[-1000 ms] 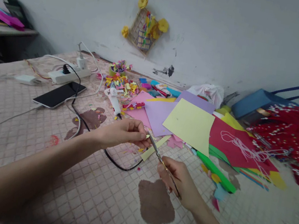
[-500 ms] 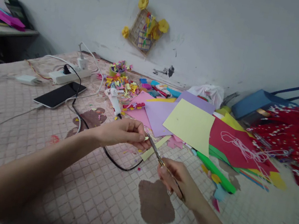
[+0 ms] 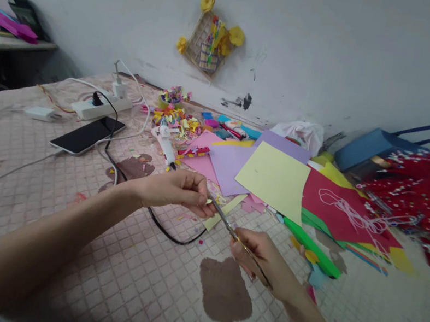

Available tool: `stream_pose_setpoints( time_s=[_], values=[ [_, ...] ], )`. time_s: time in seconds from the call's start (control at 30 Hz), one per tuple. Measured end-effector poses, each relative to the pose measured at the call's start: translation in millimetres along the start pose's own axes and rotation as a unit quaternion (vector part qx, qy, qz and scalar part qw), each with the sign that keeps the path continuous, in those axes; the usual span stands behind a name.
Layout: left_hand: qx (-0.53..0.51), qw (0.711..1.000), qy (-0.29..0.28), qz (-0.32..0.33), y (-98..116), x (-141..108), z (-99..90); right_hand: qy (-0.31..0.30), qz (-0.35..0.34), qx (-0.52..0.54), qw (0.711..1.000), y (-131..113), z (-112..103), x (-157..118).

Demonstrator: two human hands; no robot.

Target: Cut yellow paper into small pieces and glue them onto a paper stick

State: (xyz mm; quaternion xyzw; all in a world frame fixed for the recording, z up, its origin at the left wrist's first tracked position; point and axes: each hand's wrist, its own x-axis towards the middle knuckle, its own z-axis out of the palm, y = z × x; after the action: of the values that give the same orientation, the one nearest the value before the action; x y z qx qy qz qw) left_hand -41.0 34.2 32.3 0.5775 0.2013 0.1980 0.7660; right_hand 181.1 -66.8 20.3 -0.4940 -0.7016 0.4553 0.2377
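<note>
My right hand (image 3: pixel 258 257) is closed round the handles of a pair of scissors (image 3: pixel 225 219), whose blades point up and left. At the blade tips, my left hand (image 3: pixel 182 191) pinches a small pale yellow piece of paper (image 3: pixel 209 201) between thumb and fingers. Most of that piece is hidden by the fingertips. Just beyond the blades lies a pale yellow paper strip (image 3: pixel 226 212) on the table. Further back is a large pale yellow sheet (image 3: pixel 272 179), overlapping a purple sheet (image 3: pixel 228 168).
A white glue gun (image 3: pixel 166 144) lies behind my left hand, its black cord looping under my wrist. Cut paper scraps (image 3: pixel 178 121) are heaped behind it. At left are a phone (image 3: pixel 88 135) and a power strip (image 3: pixel 99 107); at right, white string (image 3: pixel 356 211) on red paper.
The scissors have turned slightly, their handles shifting a little right and down with my right hand. My left hand keeps its pinch in nearly the same place.
</note>
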Motion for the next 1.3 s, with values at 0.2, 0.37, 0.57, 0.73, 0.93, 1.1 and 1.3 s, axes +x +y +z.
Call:
stream_pose_setpoints(
  time_s=[0.2, 0.37, 0.57, 0.73, 0.93, 1.1, 1.3],
  values=[
    [0.004, 1.000, -0.005, -0.007, -1, -1, -1.3, 0.001, 0.000, -0.013, 1.000, 1, -1, 0],
    [0.004, 1.000, -0.004, -0.008, -1, 0, -1.3, 0.002, 0.000, -0.020, 1.000, 0, -1, 0],
    [0.004, 1.000, -0.007, -0.003, -2, 0, -2.3, -0.001, 0.007, -0.022, 1.000, 2, -1, -1],
    [0.000, 1.000, -0.006, -0.007, -1, -1, -2.4, 0.000, 0.008, -0.024, 1.000, 2, -1, 0],
    [0.002, 1.000, 0.021, 0.002, 2, 0, -0.8, 0.047, 0.010, -0.061, 0.997, 4, -1, 4],
    [0.034, 0.979, 0.181, 0.087, 2, 4, -11.7, 0.229, 0.055, -0.328, 0.915, 22, -18, 10],
    [0.045, 0.950, 0.282, 0.122, -1, 8, -26.4, 0.277, 0.127, -0.484, 0.820, 46, -39, 15]
  ],
)
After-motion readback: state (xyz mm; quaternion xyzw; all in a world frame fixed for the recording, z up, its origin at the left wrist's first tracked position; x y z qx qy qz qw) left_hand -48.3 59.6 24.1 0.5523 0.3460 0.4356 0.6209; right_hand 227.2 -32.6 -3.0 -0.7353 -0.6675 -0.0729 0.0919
